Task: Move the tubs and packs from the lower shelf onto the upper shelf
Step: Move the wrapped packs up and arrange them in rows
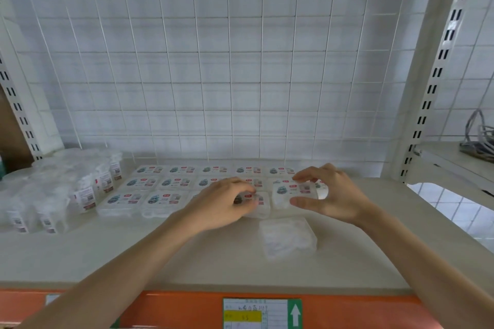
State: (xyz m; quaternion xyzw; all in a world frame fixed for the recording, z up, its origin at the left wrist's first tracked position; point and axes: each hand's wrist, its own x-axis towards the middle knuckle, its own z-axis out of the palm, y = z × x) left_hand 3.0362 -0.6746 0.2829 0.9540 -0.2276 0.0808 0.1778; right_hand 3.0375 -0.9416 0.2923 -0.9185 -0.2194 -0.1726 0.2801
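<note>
Orange edging is running along the near lip of the shelf, carrying a white and green label with a yellow field and an upward arrow. Two bare forearms are reaching over it onto the pale shelf board. Between the arms, a clear pack with no visible label is lying flat on the board, just near of the right hand. The left hand is lying over a near-row tub, its fingers curling down onto the lid and gripping it, and the tub is sitting on the board at the right end of the nearest row. The right hand is clamping an end tub, with the thumb on its near edge and the bent fingers arching over its far edge; this tub is sitting just right of the near-row tub and looking slightly higher. Flat labelled tubs are lying in three rows across the middle of the board, edge to edge. Wrapped packs of clear containers are crowding the left part of the board. A white wire grid is standing behind, against a tiled wall. A slotted upright is rising at the right, and beyond it cables are lying on a neighbouring shelf.
</note>
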